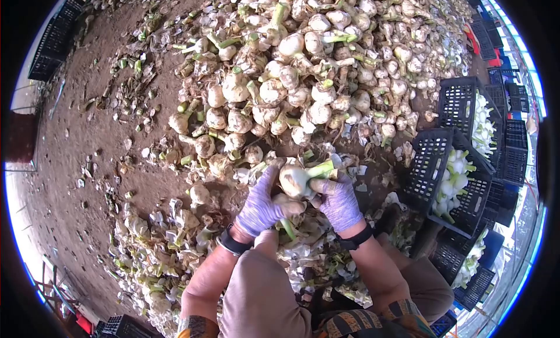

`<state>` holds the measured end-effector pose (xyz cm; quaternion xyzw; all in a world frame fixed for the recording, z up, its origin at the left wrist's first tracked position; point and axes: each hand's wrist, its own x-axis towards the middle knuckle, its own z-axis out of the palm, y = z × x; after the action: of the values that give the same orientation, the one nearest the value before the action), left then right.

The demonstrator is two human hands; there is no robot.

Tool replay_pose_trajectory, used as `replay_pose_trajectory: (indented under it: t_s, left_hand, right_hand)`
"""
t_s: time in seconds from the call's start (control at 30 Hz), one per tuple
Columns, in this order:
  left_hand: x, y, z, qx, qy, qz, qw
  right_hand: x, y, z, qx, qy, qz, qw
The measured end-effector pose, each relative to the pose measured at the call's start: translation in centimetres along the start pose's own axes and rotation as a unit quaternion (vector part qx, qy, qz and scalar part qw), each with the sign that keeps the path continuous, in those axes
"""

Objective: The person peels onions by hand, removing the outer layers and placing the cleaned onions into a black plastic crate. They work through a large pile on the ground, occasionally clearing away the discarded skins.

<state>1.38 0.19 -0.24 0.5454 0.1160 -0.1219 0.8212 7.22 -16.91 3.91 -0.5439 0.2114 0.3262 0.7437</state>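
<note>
Both hands wear pale purple gloves with bare-looking fingertips. My left hand (263, 206) is closed around the left side of a white bulb (293, 179). On the other side, the fingers of my right hand (337, 199) pinch the same bulb near its thick green stem (321, 169), which points to the upper right. The bulb is held in front of a large heap of bulbs (274, 93) with brown roots and cut stems. Below the hands, between the knees, lie peeled outer leaves (303, 253).
Black crates (429, 163) with trimmed white bulbs (454, 183) stand at the right, with more crates behind. A pile of peelings (157, 250) lies at lower left on the brown soil (76, 204). Another black crate (55, 40) is at upper left.
</note>
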Motion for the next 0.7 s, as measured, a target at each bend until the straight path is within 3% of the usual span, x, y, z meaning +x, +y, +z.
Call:
replay_pose_trajectory:
  t_s: [0.03, 0.07, 0.13, 0.17, 0.23, 0.27, 0.3, 0.37, 0.43, 0.5, 0.53, 0.57, 0.63, 0.7]
  left_hand:
    - [-0.5, -0.5, 0.2, 0.083, 0.041, 0.043, 0.995]
    - [-0.6, -0.8, 0.3, 0.084, 0.041, 0.042, 0.995]
    - [-0.4, 1.1, 1.1, -0.075, 0.07, -0.014, 0.995]
    - [-0.3, 1.4, 0.9, -0.075, 0.07, -0.017, 0.995]
    - [-0.1, 2.1, -0.2, -0.145, -0.005, -0.12, 0.982]
    - [-0.3, 2.4, -0.7, -0.174, -0.026, -0.167, 0.97]
    - [-0.5, 2.4, -0.4, -0.243, -0.057, -0.149, 0.957]
    - [-0.8, 0.5, -0.1, -0.236, -0.056, -0.164, 0.956]
    - [-0.5, 0.9, -0.3, -0.32, -0.089, -0.183, 0.925]
    - [-0.5, 1.2, -0.2, -0.309, -0.08, -0.186, 0.929]
    - [-0.6, 0.4, -0.8, -0.38, -0.096, -0.204, 0.897]
    - [-0.6, -0.4, -1.5, -0.447, -0.111, -0.22, 0.86]
    - [-0.8, 0.7, -0.9, -0.417, -0.102, -0.192, 0.882]
    - [-0.8, 1.3, -0.1, -0.287, -0.04, -0.145, 0.946]
  right_hand:
    - [-0.1, 0.2, 0.2, 0.013, 0.007, 0.018, 1.0]
    - [-0.1, 0.3, 0.5, 0.024, 0.013, 0.036, 0.999]
    - [-0.4, 0.4, 0.8, 0.02, 0.027, 0.072, 0.997]
    - [-0.7, 0.0, 1.2, 0.02, 0.029, 0.073, 0.997]
    - [-0.9, -0.9, 1.9, -0.125, -0.015, -0.038, 0.991]
    - [-0.1, 0.9, 0.8, -0.202, -0.044, -0.151, 0.967]
    - [0.1, 1.2, 0.5, -0.201, -0.041, -0.151, 0.967]
    - [1.1, 1.4, 0.0, -0.364, -0.049, -0.184, 0.912]
    - [2.0, 2.7, -0.6, -0.333, -0.048, -0.193, 0.921]
    - [2.2, 2.9, -0.4, -0.45, -0.014, -0.291, 0.844]
    - [1.7, 2.8, 0.1, -0.375, 0.003, -0.212, 0.902]
    - [1.4, 1.9, 0.3, -0.375, 0.003, -0.213, 0.902]
    - [0.6, 0.0, -0.4, -0.101, 0.062, -0.098, 0.988]
    - [-0.1, -0.7, -1.7, -0.115, 0.083, -0.091, 0.986]
